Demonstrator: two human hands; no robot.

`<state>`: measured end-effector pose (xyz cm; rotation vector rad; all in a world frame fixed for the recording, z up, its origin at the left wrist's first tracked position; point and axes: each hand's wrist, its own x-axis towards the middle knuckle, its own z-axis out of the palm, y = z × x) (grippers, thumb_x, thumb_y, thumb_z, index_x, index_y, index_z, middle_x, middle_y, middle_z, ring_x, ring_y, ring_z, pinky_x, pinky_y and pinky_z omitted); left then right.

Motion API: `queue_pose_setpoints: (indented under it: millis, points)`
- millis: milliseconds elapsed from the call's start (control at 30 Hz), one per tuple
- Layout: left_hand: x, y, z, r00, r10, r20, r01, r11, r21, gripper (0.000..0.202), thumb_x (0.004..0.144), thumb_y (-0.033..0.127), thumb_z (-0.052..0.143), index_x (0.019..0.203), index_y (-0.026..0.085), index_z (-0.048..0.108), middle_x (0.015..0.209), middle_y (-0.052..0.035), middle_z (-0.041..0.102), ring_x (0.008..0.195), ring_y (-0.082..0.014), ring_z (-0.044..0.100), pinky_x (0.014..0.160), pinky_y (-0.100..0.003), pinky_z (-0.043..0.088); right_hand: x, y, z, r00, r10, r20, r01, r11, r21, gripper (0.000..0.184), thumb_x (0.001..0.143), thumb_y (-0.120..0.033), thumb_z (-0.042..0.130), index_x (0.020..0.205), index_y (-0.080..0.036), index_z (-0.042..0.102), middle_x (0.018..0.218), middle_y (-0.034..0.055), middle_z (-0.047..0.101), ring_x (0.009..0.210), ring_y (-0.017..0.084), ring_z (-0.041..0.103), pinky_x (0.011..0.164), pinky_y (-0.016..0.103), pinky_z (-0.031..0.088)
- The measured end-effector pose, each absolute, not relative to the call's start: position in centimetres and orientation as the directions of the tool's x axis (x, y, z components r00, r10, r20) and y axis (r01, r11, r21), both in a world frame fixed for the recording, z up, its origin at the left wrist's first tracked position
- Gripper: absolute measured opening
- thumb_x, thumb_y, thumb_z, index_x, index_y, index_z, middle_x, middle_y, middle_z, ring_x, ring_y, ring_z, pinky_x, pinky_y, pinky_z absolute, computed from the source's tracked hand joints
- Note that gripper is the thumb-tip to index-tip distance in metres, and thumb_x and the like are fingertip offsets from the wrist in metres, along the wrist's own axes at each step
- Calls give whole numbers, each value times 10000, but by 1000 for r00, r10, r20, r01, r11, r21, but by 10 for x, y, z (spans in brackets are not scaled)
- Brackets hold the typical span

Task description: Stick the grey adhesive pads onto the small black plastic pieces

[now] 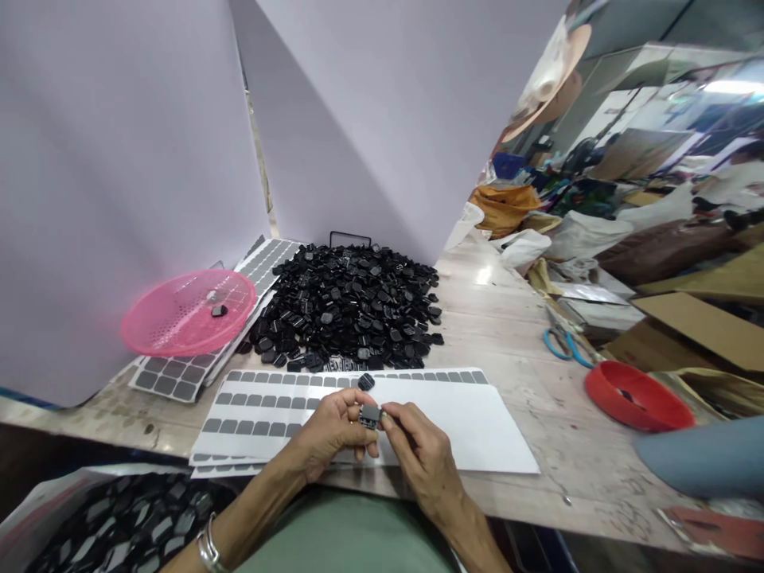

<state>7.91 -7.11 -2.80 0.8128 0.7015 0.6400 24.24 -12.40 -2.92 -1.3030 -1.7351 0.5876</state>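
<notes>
Held piece: a small black piece (368, 415) with a grey top is sitting between the two hands, above the front of the white sheets (477, 426); its underside is being hidden by the fingers.
Left hand (332, 430): its fingers are clamping on the piece from the left and below; a metal bracelet (208, 547) is circling the wrist, cut off by the frame.
Right hand (421, 450): thumb and forefinger are drawing close at the piece's right edge; whether they are gripping it, I cannot tell.
Sheets: rows of grey rounded squares are showing; the forearm and hands are covering some; a loose black piece (366, 382) is lying near the back edge.
Writing: dark scrawls (633, 521) are marking the tabletop (495, 318) at the right front; too blurred for reading.
Pile: black pieces (358, 306) are heaping up behind the sheets; single ones are blending together.
Pink basket (173, 342): it is resting at the left, holding one small piece (219, 311).
Bag (56, 497): more pieces are filling it, lower left; the frame is cutting it off.
</notes>
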Motion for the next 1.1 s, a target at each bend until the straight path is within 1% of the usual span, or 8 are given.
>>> queue_pose_setpoints:
  millis: [133,633,700,800,867,933,1000,1100]
  points:
    - [80,-71,-28,602,739,-302,-226,521,823,401,601,122,764,939,142,550,705,0,650,527,-114,630,424,-158,409,243,-125,-31,-112,926,360,552,360,-752,170,972,-214,435,1067,-200,575,861,27,580,767,147,573,678,264,427]
    - [82,-69,-33,586,752,-302,-224,508,832,422,588,142,783,940,142,550,705,5,655,533,-115,633,435,-163,422,246,-123,-33,-142,932,335,647,343,-681,182,976,-221,392,1015,-201,569,844,37,577,734,160,570,647,264,445]
    - [82,-69,-33,591,751,-295,-222,502,836,426,603,191,802,943,143,550,686,4,654,546,-122,636,447,-168,429,245,-123,-32,-146,932,333,665,342,-664,191,974,-220,385,1009,-198,572,848,41,583,739,161,578,649,260,452]
    - [84,-69,-35,582,763,-281,-205,472,857,379,682,342,770,918,140,554,584,3,632,503,-124,613,429,-175,411,240,-123,-30,-164,932,323,699,340,-629,202,975,-215,369,987,-194,570,835,39,580,735,160,583,659,260,454]
    - [82,-67,-38,557,787,-263,-169,418,893,352,728,415,719,875,137,561,500,10,599,421,-103,551,392,-170,365,237,-122,-30,-196,932,304,739,344,-579,221,979,-211,351,949,-190,569,818,37,571,709,158,580,649,264,448]
    - [76,-62,-40,497,832,-245,-107,340,934,331,738,427,701,831,137,572,460,23,569,372,-79,489,367,-162,311,240,-121,-31,-225,935,275,790,340,-510,235,975,-199,337,917,-190,564,809,37,567,686,158,575,637,269,439]
    - [66,-55,-40,401,889,-222,-49,263,964,306,750,422,685,815,142,578,509,18,589,384,-68,484,363,-156,289,248,-120,-33,-188,952,242,842,283,-460,228,969,-183,331,927,-191,555,820,36,575,681,161,577,631,275,432]
    - [51,-45,-38,300,934,-194,-16,208,978,283,768,409,656,846,153,564,686,-14,659,439,-70,529,379,-159,321,264,-121,-35,-84,978,193,897,159,-414,208,969,-176,326,985,-194,532,846,36,588,688,172,590,622,287,418]
